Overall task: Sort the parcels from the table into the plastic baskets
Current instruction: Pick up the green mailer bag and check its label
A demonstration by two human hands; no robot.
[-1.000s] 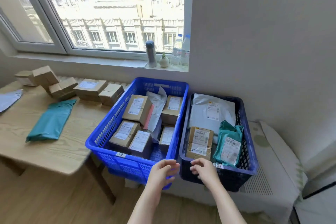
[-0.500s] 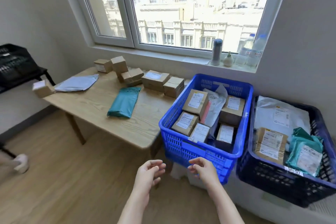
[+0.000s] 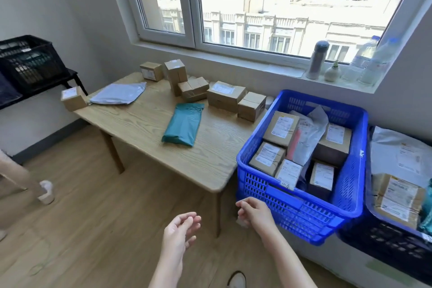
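On the wooden table (image 3: 145, 128) lie a teal mailer bag (image 3: 183, 124), a grey mailer bag (image 3: 118, 93) and several cardboard boxes (image 3: 225, 96) along the far edge; one small box (image 3: 73, 98) overhangs the left corner. The blue basket (image 3: 350, 184) to the right holds several labelled boxes and a grey bag. Beside it the dark basket (image 3: 388, 248) holds a white bag and a brown parcel. My left hand (image 3: 181, 235) and my right hand (image 3: 254, 213) hover empty with loosely curled fingers, below the table's front corner, touching nothing.
A black crate (image 3: 28, 63) stands on a dark stand at the left wall. Another person's leg and foot (image 3: 45, 190) are on the wooden floor at the left. A flask (image 3: 316, 59), a small vase and water bottles stand on the windowsill.
My view has swung left from the baskets toward the table. Both hands have drawn back from the baskets' front rims and stay empty.
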